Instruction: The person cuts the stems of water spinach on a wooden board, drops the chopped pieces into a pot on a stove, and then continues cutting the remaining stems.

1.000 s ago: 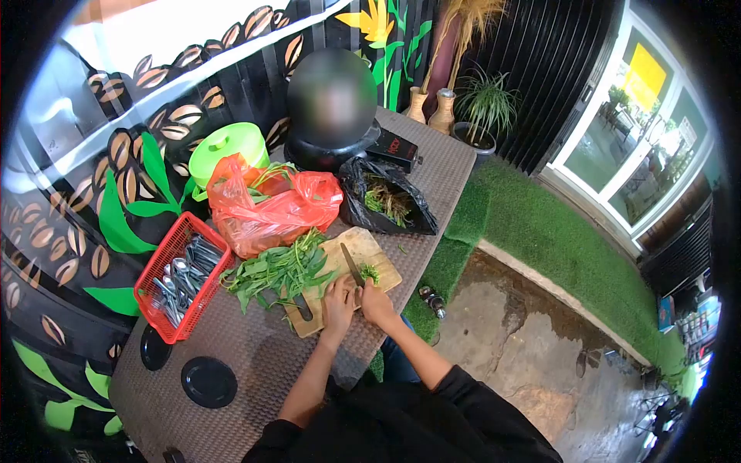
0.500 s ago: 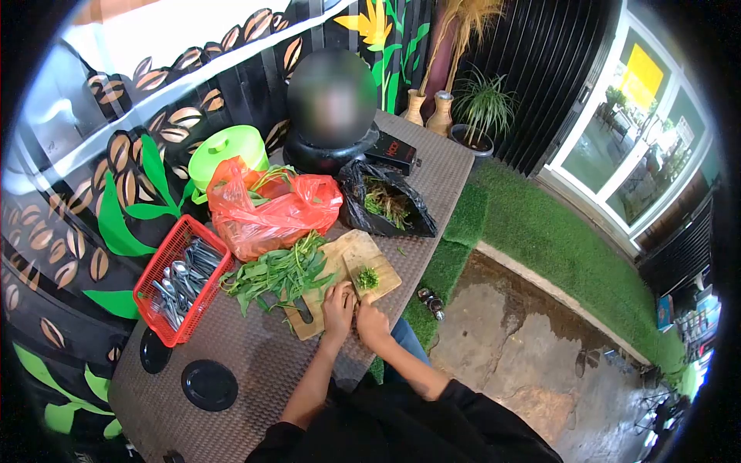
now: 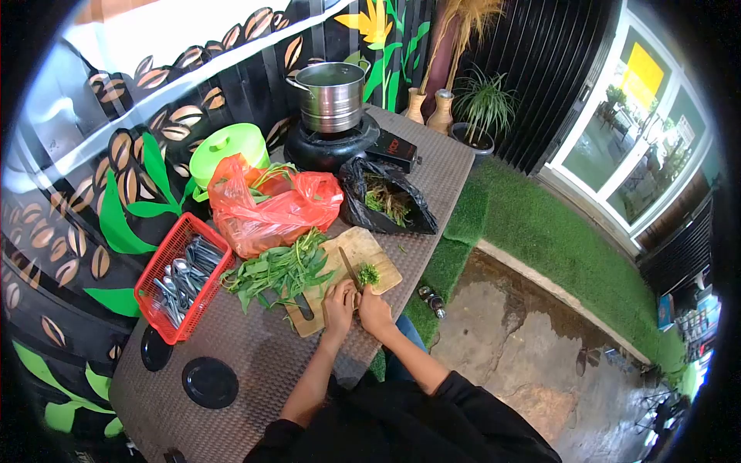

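Observation:
My right hand is closed near the front edge of the wooden cutting board, gripping a knife whose dark blade points away across the board. Close beside it, my left hand rests on the board with bent fingers pressed together; whatever lies under them is hidden. A small heap of chopped greens sits just right of the blade. Long leafy greens spread over the board's left side and onto the table.
Behind the board stand a red plastic bag, a black bag of trimmings and a steel pot on a burner. Leftward are a red cutlery basket, a green lidded container and a black plate.
The knife blade now shows clearly, tilted over the board beside the chopped greens. Both hands have stayed nearly in place, with slight finger movement. The pot, blurred before, is plain now.

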